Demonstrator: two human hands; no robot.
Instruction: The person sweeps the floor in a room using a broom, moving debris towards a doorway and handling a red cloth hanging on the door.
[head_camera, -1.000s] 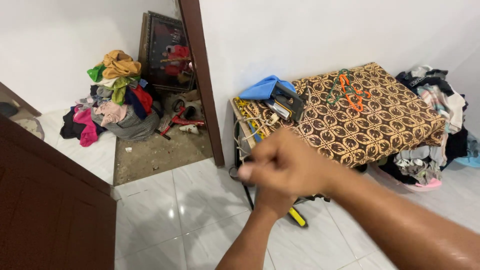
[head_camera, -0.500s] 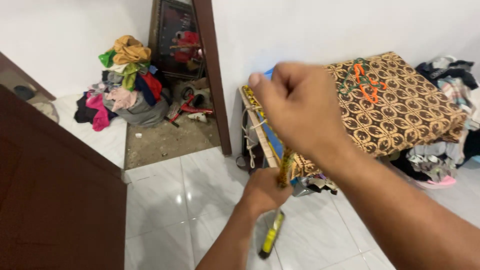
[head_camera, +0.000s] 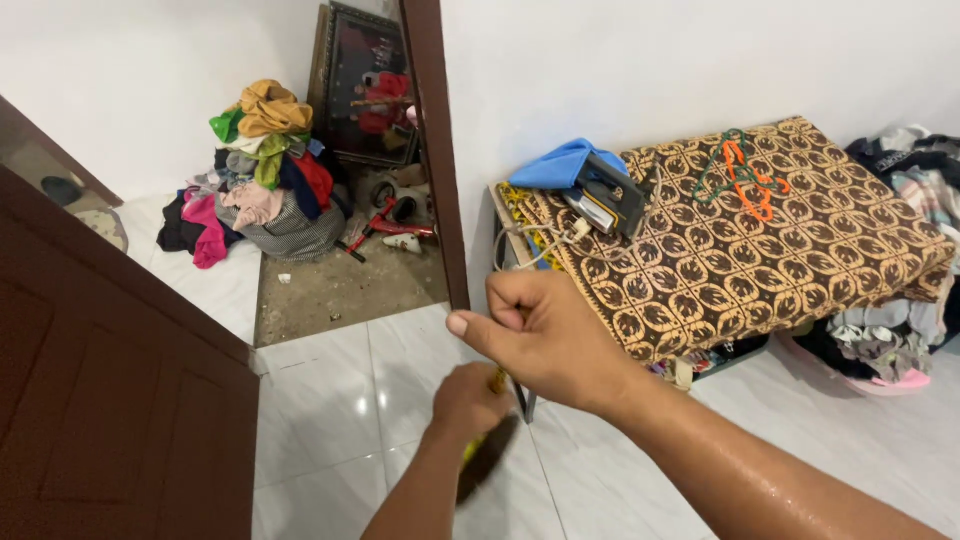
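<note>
Both hands fisted: left hand (head_camera: 472, 400) w/ yellow-black tool (head_camera: 487, 452), blurred; right hand (head_camera: 545, 335) grip contents unclear.

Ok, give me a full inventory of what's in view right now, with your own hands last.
table: one, covered in brown patterned cloth, against the right wall
iron: one, dark, on the table's left end
blue cloth: one, beside the iron
hangers: a few, orange and green, on the table
clothes pile: one, mixed colours, by the doorway
laundry: one heap, right of the table
frame: one, dark, leaning in the doorway
door: one, brown, left
tool: one, yellow and black, in the left hand
left hand: low centre, shut on the tool
right hand: centre, fist closed
</note>
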